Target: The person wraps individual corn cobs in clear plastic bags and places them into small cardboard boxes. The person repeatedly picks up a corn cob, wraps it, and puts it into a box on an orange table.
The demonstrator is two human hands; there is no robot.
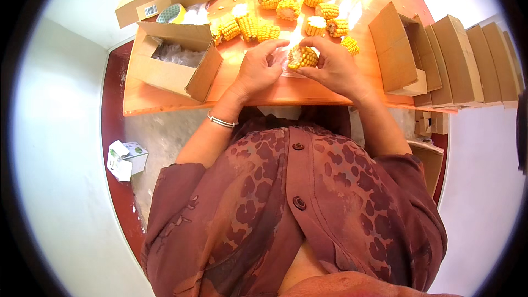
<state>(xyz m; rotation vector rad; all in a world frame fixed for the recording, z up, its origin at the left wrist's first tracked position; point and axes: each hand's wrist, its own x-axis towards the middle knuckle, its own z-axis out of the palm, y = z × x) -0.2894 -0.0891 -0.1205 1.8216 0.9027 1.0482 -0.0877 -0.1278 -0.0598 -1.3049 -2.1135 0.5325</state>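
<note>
My right hand grips a piece of corn cob between thumb and fingers, just above the near part of the wooden table. Facing it from the left is my left hand, its thumb and fingers curled toward a clear plastic bag; whether they pinch the film cannot be told. Part of the bag lies under and beside the held cob. Beyond both hands, several cut corn cob pieces lie in loose groups, some with the pale cut face up. Another piece rests right of my right hand.
An opened cardboard box with crumpled clear plastic stands at the left. Behind it are a tape roll and a cardboard box with straps on it. Several cardboard boxes line the right side. A white carton lies on the floor.
</note>
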